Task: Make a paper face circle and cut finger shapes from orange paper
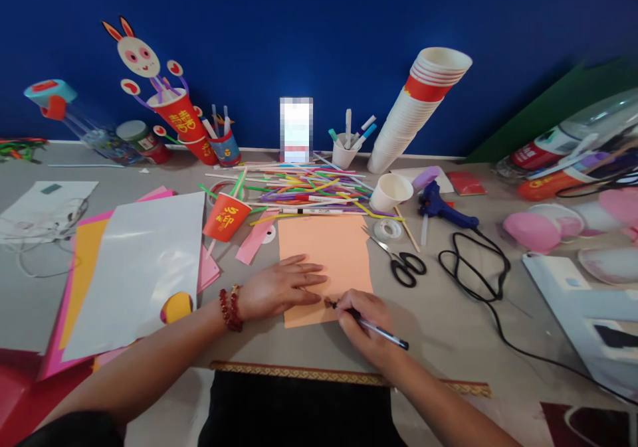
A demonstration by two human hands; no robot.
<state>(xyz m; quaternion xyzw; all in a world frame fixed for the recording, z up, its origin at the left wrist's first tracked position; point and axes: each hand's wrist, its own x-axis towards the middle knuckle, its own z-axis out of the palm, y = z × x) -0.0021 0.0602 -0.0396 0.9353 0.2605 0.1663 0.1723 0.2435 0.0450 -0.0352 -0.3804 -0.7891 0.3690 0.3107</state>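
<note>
A sheet of orange paper (326, 241) lies on the table in front of me. My left hand (279, 287) rests flat across its left side, fingers stretched out and a little apart. A red bead bracelet circles that wrist. My right hand (363, 317) is closed around a pen (381, 331), its tip against the lower part of the paper. A small dark mark (327, 302) shows beside the tip, between both hands. Black-handled scissors (406, 268) lie just right of the paper, their blades reaching its edge. A roll of clear tape (387, 229) sits behind them.
Colourful pipe cleaners (309, 184) spread behind the paper, below a lit phone (296, 131). To the right are a white paper cup (391, 192), a tall cup stack (416, 108) and a blue glue gun (443, 209) with a looping cord. Left stand a red cup (226, 217) and layered sheets (144, 261).
</note>
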